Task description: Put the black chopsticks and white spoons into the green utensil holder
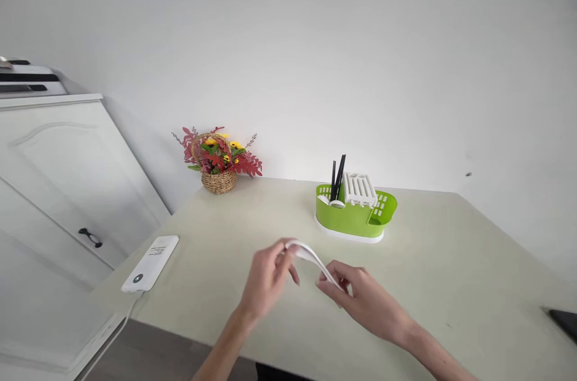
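Observation:
Above the table, both hands are on a white spoon (314, 256), seen edge-on with its bowl end to the left. The fingers of my left hand (269, 273) pinch the bowl end. My right hand (356, 292) is closed around the lower handle, and its fingers hide the tip. Beyond them stands a green utensil holder (345, 222) on a white base. Black chopsticks (339, 178) rise from its left section, where white spoons (337, 204) also rest. A white slotted rack (359, 188) sits over its middle.
A wicker basket (219, 182) of artificial flowers stands at the back left of the pale table (252, 219). Near the left edge lies a white power strip (151, 264) with a cable. A white cabinet (67, 188) borders the left; a dark object (564, 322) lies far right.

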Demonstrator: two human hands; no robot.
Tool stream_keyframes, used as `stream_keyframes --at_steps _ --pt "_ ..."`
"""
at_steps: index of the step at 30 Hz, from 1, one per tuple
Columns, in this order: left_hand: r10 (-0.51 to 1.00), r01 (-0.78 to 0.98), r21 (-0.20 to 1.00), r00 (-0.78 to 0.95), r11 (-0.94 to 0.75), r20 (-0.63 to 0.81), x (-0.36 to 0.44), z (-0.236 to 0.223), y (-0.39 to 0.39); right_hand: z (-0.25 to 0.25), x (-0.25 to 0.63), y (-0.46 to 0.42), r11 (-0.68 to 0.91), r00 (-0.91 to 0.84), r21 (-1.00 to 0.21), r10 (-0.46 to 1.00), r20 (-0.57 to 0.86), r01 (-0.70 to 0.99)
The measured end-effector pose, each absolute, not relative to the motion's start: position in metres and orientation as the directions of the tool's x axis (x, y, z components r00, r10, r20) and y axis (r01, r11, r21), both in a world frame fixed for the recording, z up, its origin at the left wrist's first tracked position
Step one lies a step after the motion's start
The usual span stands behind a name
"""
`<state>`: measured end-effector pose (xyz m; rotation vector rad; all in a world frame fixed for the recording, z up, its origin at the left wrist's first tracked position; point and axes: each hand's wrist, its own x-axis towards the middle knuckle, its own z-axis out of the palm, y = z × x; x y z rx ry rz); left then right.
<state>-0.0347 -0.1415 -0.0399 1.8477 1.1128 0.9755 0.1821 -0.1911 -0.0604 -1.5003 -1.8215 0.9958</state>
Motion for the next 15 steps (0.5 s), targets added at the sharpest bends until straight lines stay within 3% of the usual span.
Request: stream_keyframes --at_steps 3,7,10,15 --pt "0.946 0.205 0.924 0.082 -0.323 0.313 -0.041 -0.011 -0.111 -0.076 0.208 -0.192 0.104 -0.17 -0.864 0.985 0.022 0.493" --pt "0.865 0.137 0.87 -0.111 -0.474 0.489 -0.03 0.013 -0.052 -0.124 0.248 -0.187 0.027 -0.007 -0.884 1.0 0.027 0.468" --pt "0.808 0.194 0.801 -0.065 -0.566 0.586 -0.011 0.014 -0.009 -0.161 0.273 -0.189 -0.01 0.109 -0.894 0.993 0.044 0.449" --pt "0.755 0.388 0.655 0.211 -0.648 0.621 0.016 -0.004 0.041 -0.185 0.286 -0.199 -0.028 0.193 -0.909 0.979 0.059 0.416"
